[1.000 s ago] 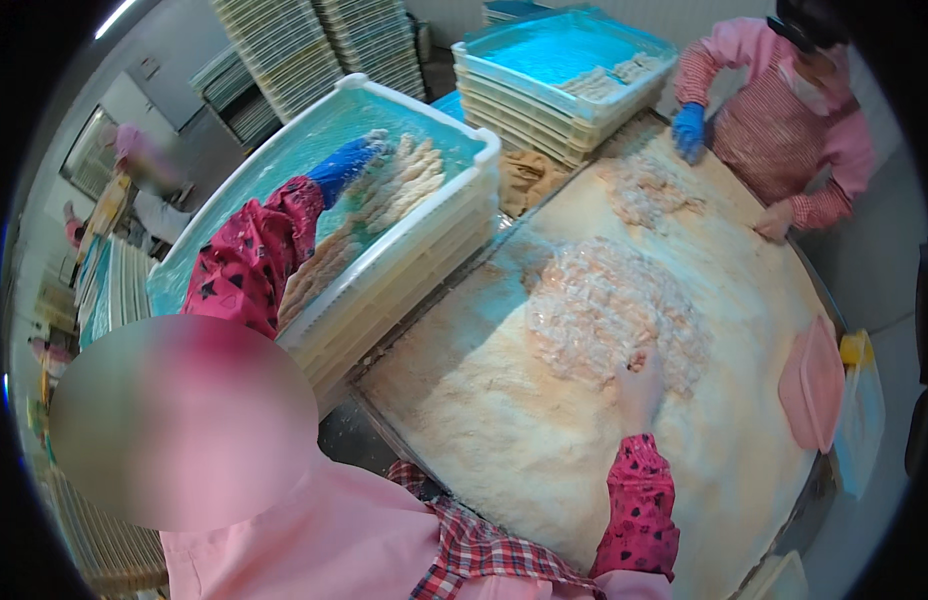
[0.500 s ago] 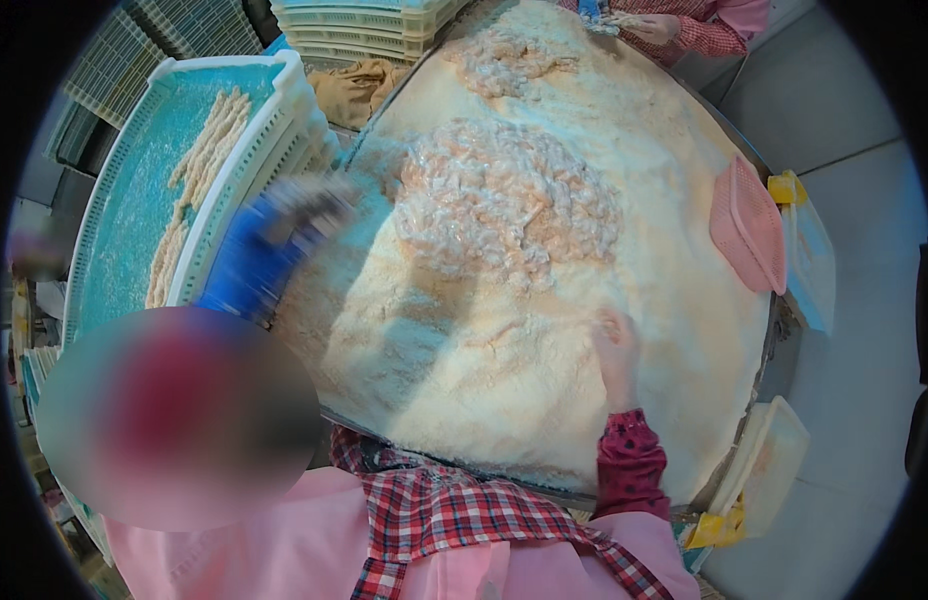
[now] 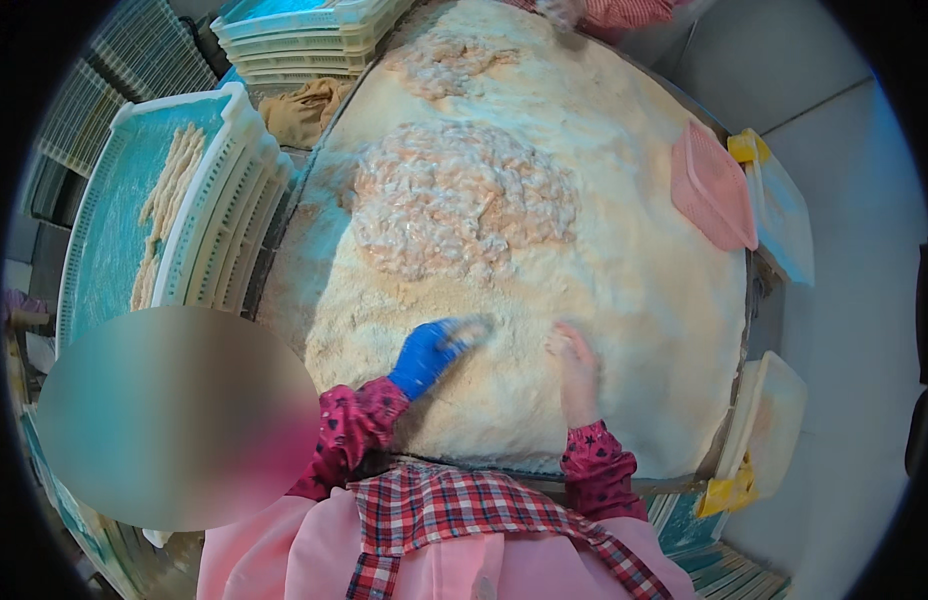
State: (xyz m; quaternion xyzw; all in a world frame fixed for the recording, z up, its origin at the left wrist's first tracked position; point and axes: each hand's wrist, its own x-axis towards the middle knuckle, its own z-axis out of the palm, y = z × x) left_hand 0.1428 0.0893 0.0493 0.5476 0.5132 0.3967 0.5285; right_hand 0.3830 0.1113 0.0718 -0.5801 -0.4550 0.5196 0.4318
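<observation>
My left hand (image 3: 429,355), in a blue glove with pale coating on its blurred fingertips, is low over cream-coloured crumbs (image 3: 359,315) spread across a big work surface. My bare right hand (image 3: 574,370) is beside it, fingers bent and smeared by motion. I cannot tell whether either hand holds anything. A mound of glistening pale-pink pieces (image 3: 464,200) lies just beyond my hands, with a smaller pile (image 3: 444,60) at the back. On the left, a stack of white trays (image 3: 229,210) carries a row of coated strips (image 3: 167,205) on blue lining.
A pink basket (image 3: 709,185) and a clear yellow-clipped container (image 3: 779,220) sit on the right, another container (image 3: 769,420) lower down. More trays (image 3: 304,40) and a brown cloth (image 3: 294,115) are at the back. A co-worker's hand (image 3: 559,15) shows at the top edge.
My left hand has come from the tray of strips down onto the crumbs beside my right hand, which has drawn back from the mound. The view has swung downward.
</observation>
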